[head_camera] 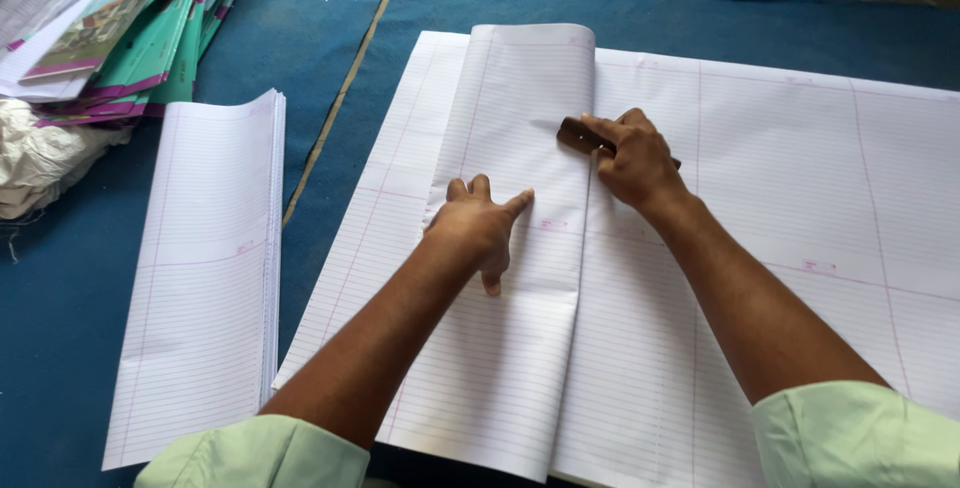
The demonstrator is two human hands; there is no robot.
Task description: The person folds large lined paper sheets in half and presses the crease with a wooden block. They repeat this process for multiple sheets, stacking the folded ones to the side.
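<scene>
The big sheet [800,178] spread at the centre is white, ruled with fine grey-blue lines and crossed by thin pink margin lines. The folded sheet [520,278] lying over it carries the same ruling. At nine o'clock, a folded stack [205,278] is white with the same lines and pink margins. The block [578,134] under the right hand [635,160] is dark brown. The mat [330,8] beneath is deep blue. At eleven o'clock, booklet covers [140,28] are teal with magenta bands. Both sleeves [860,438] are pale green.
</scene>
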